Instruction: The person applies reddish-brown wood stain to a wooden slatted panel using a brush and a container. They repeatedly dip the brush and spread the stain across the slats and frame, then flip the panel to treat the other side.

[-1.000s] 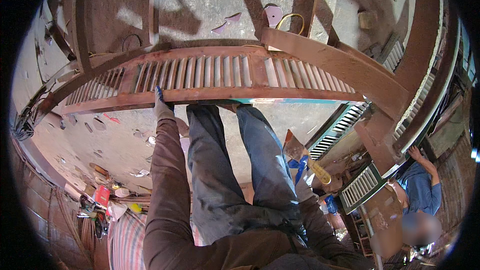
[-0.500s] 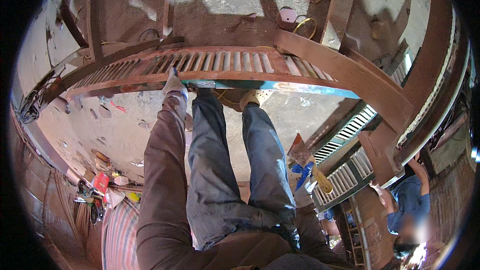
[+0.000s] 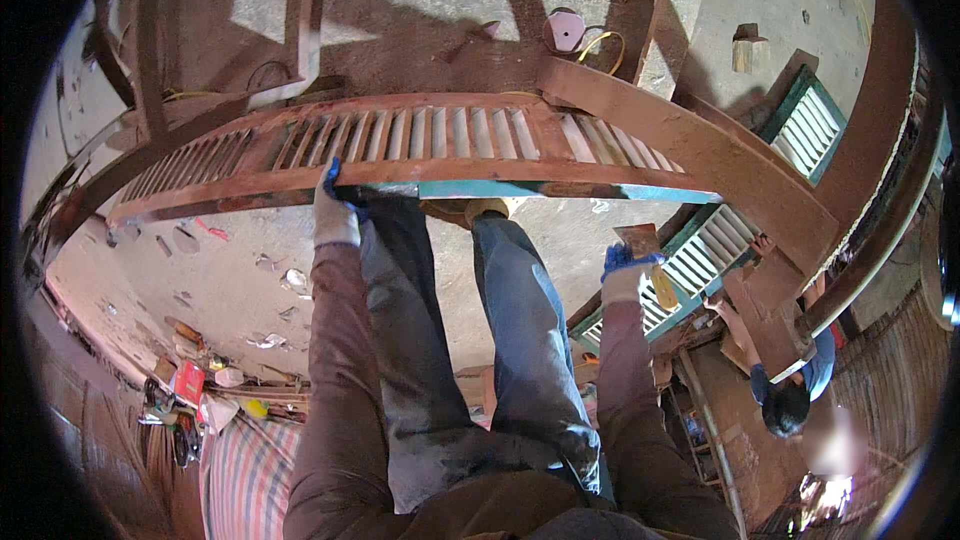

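A reddish-brown louvered shutter (image 3: 437, 133) lies across in front of my legs, its near edge partly green. My left hand (image 3: 336, 210), in a whitish glove with blue fingers, holds that near edge left of my legs. Out to the right, apart from the shutter, my right hand (image 3: 624, 272) is gloved the same way. It is closed around a scraper with a flat, rusty blade and a wooden handle (image 3: 663, 290). The blade points away from me, and part of the tool is hidden by my fingers.
A heavy brown beam (image 3: 680, 130) slants across the shutter's right end. Green-framed louvered shutters (image 3: 700, 258) lie to the right, near a bent-over person (image 3: 795, 390). Pink discs (image 3: 565, 30) lie on the far floor. Tools and a red box (image 3: 188, 380) sit at the left.
My right hand has swung forward with the scraper, from beside my leg. My left hand has shifted slightly on the shutter edge. The person at right has moved, head now nearer the beam.
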Demonstrator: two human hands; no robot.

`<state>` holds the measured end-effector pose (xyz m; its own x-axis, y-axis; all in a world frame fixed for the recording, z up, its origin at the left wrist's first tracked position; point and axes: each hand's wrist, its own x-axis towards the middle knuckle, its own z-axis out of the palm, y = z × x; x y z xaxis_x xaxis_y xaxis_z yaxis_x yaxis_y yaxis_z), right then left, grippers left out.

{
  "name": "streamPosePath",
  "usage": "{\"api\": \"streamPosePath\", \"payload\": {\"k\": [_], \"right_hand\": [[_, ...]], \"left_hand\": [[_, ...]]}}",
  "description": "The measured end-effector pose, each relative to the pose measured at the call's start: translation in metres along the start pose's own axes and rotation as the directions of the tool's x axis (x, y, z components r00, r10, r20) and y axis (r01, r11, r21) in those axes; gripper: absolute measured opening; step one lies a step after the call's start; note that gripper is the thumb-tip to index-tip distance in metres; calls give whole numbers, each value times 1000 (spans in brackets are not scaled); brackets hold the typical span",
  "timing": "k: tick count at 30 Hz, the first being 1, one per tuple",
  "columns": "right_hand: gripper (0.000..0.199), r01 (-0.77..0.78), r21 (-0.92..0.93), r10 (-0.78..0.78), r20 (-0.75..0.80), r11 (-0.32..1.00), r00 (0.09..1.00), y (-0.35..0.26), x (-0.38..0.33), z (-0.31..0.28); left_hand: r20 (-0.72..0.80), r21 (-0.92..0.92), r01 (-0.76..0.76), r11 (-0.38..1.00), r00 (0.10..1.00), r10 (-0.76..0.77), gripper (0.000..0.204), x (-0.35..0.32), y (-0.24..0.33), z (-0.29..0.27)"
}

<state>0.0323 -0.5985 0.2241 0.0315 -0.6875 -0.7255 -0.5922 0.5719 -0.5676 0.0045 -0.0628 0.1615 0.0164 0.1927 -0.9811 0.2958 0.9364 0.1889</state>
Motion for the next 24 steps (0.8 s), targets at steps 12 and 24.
{"api": "streamPosePath", "payload": {"k": [12,24], "right_hand": [[50,31,113,-38,59,993,998,5,74,137],[41,102,-26,-100,74,994,992,5,102,139]], "left_hand": [[100,482,-422,768,897,431,50,3,-17,-29],[-8,89,-197,976,980,198,35,16,3,-24]]}}
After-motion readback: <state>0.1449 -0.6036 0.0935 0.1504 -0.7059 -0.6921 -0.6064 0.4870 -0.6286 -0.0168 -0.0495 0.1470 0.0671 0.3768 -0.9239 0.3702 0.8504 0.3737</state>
